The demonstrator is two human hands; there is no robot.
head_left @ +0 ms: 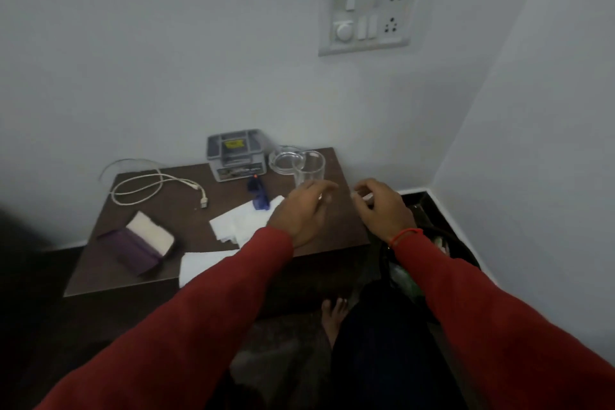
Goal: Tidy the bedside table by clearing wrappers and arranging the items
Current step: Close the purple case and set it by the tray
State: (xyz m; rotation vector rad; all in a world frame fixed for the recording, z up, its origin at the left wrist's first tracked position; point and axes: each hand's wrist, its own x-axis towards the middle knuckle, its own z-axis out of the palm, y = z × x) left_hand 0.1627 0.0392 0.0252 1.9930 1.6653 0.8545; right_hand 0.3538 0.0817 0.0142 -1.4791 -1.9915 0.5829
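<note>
While two red-sleeved arms reach over the dark brown wooden desk point(159, 173), tidying looks barely underway. Crumpled white tissue wrappers point(238, 221) lie mid-desk beside a blue lighter point(258, 196). The left hand point(301, 213) hovers loosely open, holding nothing, near a clear drinking glass point(310, 168). The right hand point(382, 206) curls, perhaps pinching a small white scrap; I cannot tell. A white coiled cable point(146, 188) remains unarranged.

Dark wood bedside table point(139, 271): cable point(139, 188), grey box point(237, 155), ashtray point(283, 161), glass point(309, 170), tissues point(236, 221), purple wallet point(143, 243)
</note>
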